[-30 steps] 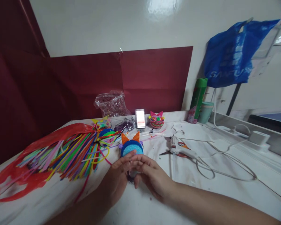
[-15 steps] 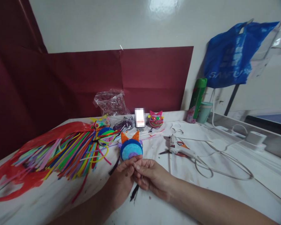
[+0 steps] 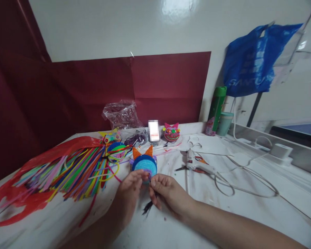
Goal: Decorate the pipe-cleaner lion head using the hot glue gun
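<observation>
In my right hand [image 3: 168, 193], thumb and fingers pinch a thin dark cord with a small loop at its top. A black tassel [image 3: 147, 207] hangs below these fingers. My left hand [image 3: 129, 190] is open just to the left, its fingers stretched toward the loop; whether a fingertip touches it I cannot tell. Right behind my hands lies a round blue craft piece [image 3: 142, 164] of coiled pipe cleaners with two orange ears and a purple patch. My fingers hide its lower edge.
Pipe cleaners [image 3: 77, 173] in many colours lie on a red plastic bag [image 3: 28, 211] at left. A pink cat-like figure [image 3: 171, 132] and a phone [image 3: 153, 131] stand at the back. To the right are a glue gun [image 3: 197, 164], its looping cord, and orange-handled pliers [image 3: 181, 168].
My left hand has drawn back a little to the left and its fingers have opened from their pinch. The cord's loop now shows above my right fingers.
</observation>
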Motion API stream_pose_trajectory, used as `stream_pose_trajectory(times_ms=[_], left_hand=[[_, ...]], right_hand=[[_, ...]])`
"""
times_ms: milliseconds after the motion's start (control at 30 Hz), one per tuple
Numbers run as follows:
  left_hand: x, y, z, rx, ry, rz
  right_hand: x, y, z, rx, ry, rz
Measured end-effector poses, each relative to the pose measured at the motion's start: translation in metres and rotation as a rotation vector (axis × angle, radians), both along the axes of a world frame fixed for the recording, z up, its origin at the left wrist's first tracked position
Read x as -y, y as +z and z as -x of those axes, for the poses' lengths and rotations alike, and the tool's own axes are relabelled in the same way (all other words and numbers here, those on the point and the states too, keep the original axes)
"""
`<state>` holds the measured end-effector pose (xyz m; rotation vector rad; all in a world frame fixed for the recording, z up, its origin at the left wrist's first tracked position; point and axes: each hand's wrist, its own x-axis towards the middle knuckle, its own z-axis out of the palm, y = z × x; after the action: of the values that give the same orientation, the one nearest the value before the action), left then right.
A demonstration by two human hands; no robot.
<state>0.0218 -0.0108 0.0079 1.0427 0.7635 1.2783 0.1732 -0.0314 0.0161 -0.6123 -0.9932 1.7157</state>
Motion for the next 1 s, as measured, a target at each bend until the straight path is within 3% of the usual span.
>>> stream_pose_trajectory(times_ms=[167,267,333,467,633,900,1000], left_hand=[[-0.015,0.013,0.012,-0.507,0.3,-0.285],[-0.024,0.025,0.011,-0.61,0.31,-0.508],[-0.027,0.03,0.009,-0.635,0.294,-0.555],[-0.025,0.026,0.006,-0.542,0.267,-0.357],[-0.009,0.011,-0.002,-0.426,0.026,0.0],[0.002,0.001,-0.02,-0.048,-0.033,0.18],[0.003,0.002,-0.016,0.036,-0.084,0.201]], right_hand=[[-0.003,-0.008,-0.002,0.131,-0.137,-0.028],[-0.005,-0.015,0.0,0.177,-0.195,-0.046],[-0.006,-0.018,0.001,0.198,-0.216,-0.076],[-0.008,-0.02,-0.002,0.278,-0.294,-0.161],[-0.008,-0.017,-0.005,0.383,-0.347,-0.23],[-0.002,-0.017,-0.003,0.459,-0.292,-0.238],[-0.002,-0.017,-0.005,0.429,-0.346,-0.255]])
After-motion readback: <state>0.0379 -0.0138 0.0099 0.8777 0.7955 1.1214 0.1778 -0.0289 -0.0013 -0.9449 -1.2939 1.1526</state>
